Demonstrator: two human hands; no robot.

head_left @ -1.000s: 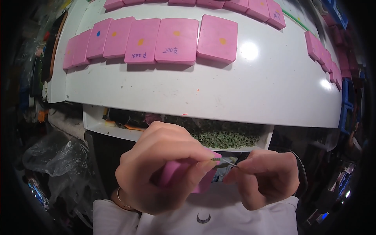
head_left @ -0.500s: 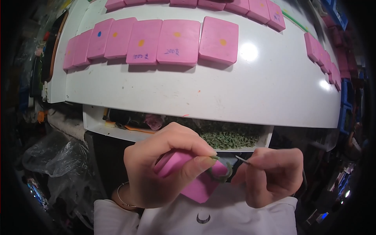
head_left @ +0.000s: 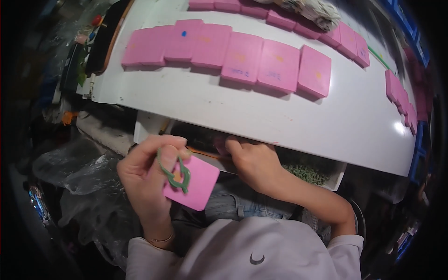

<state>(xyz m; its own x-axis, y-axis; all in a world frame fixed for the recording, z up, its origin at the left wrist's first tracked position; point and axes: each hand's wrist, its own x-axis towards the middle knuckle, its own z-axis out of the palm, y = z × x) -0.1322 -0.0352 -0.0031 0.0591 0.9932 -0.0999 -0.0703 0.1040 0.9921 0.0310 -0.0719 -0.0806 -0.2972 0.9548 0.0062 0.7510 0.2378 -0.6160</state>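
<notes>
My left hand (head_left: pixel 148 175) is closed in front of the drawer. It holds a thin, square-cornered pink block (head_left: pixel 204 179) and a green, leaf-shaped loop (head_left: pixel 185 176) with thin strands, which lies over the block's face. My right hand (head_left: pixel 255 163) reaches into the open white drawer (head_left: pixel 339 177) under the table's edge. Its fingertips are hidden there, beside a dull pink lump (head_left: pixel 220 143); whether they grip anything does not show.
Rows of pink blocks (head_left: pixel 281 65) stand on the white table (head_left: pixel 354 119), more at its right side. Small green bits (head_left: pixel 305 174) lie in the drawer's right part. A whitish cloth bundle (head_left: pixel 322 16) sits at the far edge. Clear plastic bags (head_left: pixel 88 196) hang at left.
My right hand has left the green loop, where it held a thin pale piece, and reached into the drawer. My left hand has moved left and turned the pink block. The view has shifted.
</notes>
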